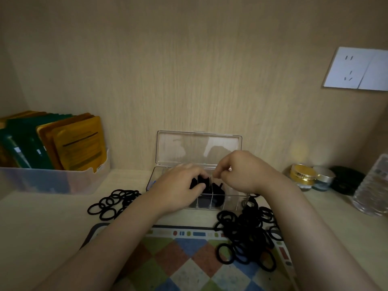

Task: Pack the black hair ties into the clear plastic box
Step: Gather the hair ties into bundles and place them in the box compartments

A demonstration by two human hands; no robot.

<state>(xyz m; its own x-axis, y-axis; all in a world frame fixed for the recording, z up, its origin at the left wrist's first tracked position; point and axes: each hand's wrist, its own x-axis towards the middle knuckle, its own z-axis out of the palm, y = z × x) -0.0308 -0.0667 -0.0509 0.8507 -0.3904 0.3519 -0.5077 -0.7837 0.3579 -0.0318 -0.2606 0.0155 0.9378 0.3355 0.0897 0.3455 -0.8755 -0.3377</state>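
Over the middle of the clear plastic box (231,203), which sits on the bench (52,217) against the back wall with its lid (199,148) standing open, both hands work close together. The box's long axis runs left to right, and its dividers run front to back. The left hand (180,183) is curled around a bundle of black hair ties (200,181) directly above a middle compartment, so the placement is straight down from that hand. The right hand (241,173) is just beside it, toward the rear rim, with fingertips drawn together. Whether it pinches a tie, steadies a divider or holds nothing cannot be told, as the fingers face away and the light is poor. Dark ties already lie in the middle compartments. The left end of the box is covered by the left hand and its contents are not visible. Unpacked stock lies in two lots: a large pile (245,234) at the front right, nearer the right hand and partly on the patterned mat (189,261), and a smaller pile (113,203) at the front left, nearer the left hand. The count in each pile cannot be made out because the loops overlap.
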